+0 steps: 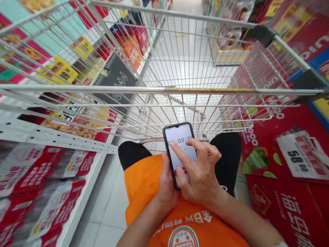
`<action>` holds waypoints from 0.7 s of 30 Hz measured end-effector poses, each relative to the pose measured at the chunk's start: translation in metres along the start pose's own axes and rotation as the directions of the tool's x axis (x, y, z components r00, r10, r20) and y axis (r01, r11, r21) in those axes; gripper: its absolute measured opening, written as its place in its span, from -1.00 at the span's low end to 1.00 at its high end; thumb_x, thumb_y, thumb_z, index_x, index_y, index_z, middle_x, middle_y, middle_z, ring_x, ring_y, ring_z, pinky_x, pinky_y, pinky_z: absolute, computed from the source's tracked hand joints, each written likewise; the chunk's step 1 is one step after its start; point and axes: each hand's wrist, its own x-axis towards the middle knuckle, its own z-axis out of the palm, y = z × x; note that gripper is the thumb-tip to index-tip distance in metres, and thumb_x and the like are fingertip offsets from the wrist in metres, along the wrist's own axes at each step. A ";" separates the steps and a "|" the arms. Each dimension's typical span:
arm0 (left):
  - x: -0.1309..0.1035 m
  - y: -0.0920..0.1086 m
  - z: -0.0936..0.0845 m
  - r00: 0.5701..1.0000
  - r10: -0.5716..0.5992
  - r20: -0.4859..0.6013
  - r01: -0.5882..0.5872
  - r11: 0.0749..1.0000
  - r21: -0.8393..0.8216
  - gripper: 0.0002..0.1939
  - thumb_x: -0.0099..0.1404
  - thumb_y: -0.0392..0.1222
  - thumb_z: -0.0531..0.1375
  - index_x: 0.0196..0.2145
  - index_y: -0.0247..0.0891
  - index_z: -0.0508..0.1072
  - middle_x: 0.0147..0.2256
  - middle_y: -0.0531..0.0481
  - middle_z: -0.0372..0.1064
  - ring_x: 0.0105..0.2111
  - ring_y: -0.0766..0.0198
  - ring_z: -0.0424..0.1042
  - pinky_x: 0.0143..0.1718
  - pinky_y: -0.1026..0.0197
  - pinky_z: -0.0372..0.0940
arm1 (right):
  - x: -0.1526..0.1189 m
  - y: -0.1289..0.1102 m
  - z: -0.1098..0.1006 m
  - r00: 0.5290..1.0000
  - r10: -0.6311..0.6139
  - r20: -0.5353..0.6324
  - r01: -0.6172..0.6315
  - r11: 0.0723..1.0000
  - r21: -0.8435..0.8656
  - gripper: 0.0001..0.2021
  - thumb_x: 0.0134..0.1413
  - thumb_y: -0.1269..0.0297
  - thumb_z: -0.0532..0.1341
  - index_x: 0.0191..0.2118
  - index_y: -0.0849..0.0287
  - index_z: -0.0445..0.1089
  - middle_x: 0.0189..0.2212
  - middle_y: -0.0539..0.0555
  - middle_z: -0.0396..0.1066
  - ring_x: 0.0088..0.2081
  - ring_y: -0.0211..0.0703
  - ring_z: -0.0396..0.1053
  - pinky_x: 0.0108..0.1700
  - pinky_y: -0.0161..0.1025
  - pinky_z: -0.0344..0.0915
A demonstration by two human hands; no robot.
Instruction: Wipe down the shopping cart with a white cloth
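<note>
A smartphone in a dark case is upright in front of my orange apron. Its white screen shows a row of zeros like a timer, partly covered by fingers. My left hand is closed around the phone's lower left side, with the thumb along the edge. Over the screen is my right hand, its index finger stretched across the digits and its thumb apart near the lower part of the screen. Whether the fingertip touches the glass I cannot tell. Just beyond the phone stands a wire shopping cart.
Shelves with red snack packs line the left. At the right are stacked red cartons with a price sign. A dark grey panel shows at the cart's left. A tiled aisle floor runs ahead between displays.
</note>
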 end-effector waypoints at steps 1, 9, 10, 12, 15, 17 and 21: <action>-0.001 0.000 0.001 1.000 0.005 0.008 -0.005 1.000 -0.009 -0.31 0.32 0.31 0.22 0.13 -0.33 0.54 0.10 -0.22 0.52 0.32 -0.09 0.29 0.41 -0.06 0.12 | -0.001 0.002 -0.001 1.000 0.004 -0.009 -0.004 1.000 0.002 -0.54 0.23 0.28 0.03 0.19 0.10 0.41 0.06 0.21 0.22 0.04 0.07 0.12 0.09 0.06 0.05; -0.002 0.002 0.001 0.998 0.056 0.035 -0.055 0.998 -0.021 -0.36 0.41 0.27 0.12 0.11 -0.33 0.55 0.06 -0.21 0.55 0.26 -0.09 0.38 0.36 -0.05 0.21 | -0.006 0.016 -0.009 0.996 0.015 -0.083 -0.015 1.000 0.000 -0.53 0.17 0.30 0.02 0.14 0.15 0.43 0.00 0.21 0.25 0.00 0.07 0.16 0.05 0.05 0.06; -0.003 0.003 -0.001 0.998 0.041 0.042 -0.041 0.999 -0.019 -0.34 0.41 0.29 0.11 0.10 -0.35 0.56 0.04 -0.23 0.57 0.25 -0.10 0.39 0.35 -0.05 0.22 | -0.007 0.017 -0.010 0.996 0.018 -0.087 -0.018 1.000 0.000 -0.53 0.17 0.30 0.02 0.14 0.15 0.43 -0.01 0.21 0.25 0.00 0.07 0.16 0.05 0.06 0.06; -0.003 0.004 -0.002 0.998 0.016 0.060 -0.015 1.000 -0.021 -0.32 0.41 0.30 0.09 0.09 -0.37 0.56 -0.01 -0.25 0.59 0.22 -0.10 0.42 0.34 -0.07 0.22 | -0.009 0.019 -0.012 0.995 0.022 -0.098 -0.023 1.000 -0.004 -0.54 0.17 0.33 0.02 0.13 0.14 0.43 -0.03 0.19 0.27 -0.01 0.06 0.18 0.04 0.06 0.06; -0.004 0.006 -0.004 0.996 0.012 0.083 -0.009 0.999 -0.039 -0.34 0.45 0.28 0.03 0.07 -0.35 0.57 -0.04 -0.23 0.61 0.20 -0.07 0.45 0.33 -0.06 0.23 | -0.012 0.022 -0.014 0.992 0.021 -0.123 -0.021 1.000 -0.002 -0.57 0.18 0.36 0.02 0.09 0.14 0.44 -0.07 0.18 0.30 -0.04 0.04 0.18 0.04 0.05 0.06; -0.004 0.007 -0.004 0.996 0.011 0.090 -0.007 0.999 -0.043 -0.34 0.48 0.27 -0.02 0.06 -0.34 0.58 -0.05 -0.21 0.61 0.18 -0.06 0.46 0.33 -0.06 0.24 | -0.015 0.024 -0.015 0.989 0.012 -0.144 -0.011 1.000 0.008 -0.60 0.19 0.36 0.02 0.06 0.15 0.46 -0.10 0.17 0.31 -0.04 0.03 0.19 0.04 0.05 0.06; -0.004 0.007 -0.002 0.993 -0.013 0.115 0.015 1.000 -0.015 -0.29 0.47 0.31 -0.06 0.04 -0.34 0.58 -0.04 -0.22 0.60 0.15 -0.06 0.49 0.29 -0.07 0.28 | -0.020 0.026 -0.017 0.983 -0.003 -0.184 0.009 1.000 0.028 -0.63 0.16 0.38 0.04 -0.01 0.14 0.49 -0.19 0.12 0.35 -0.08 0.00 0.23 0.01 0.03 0.05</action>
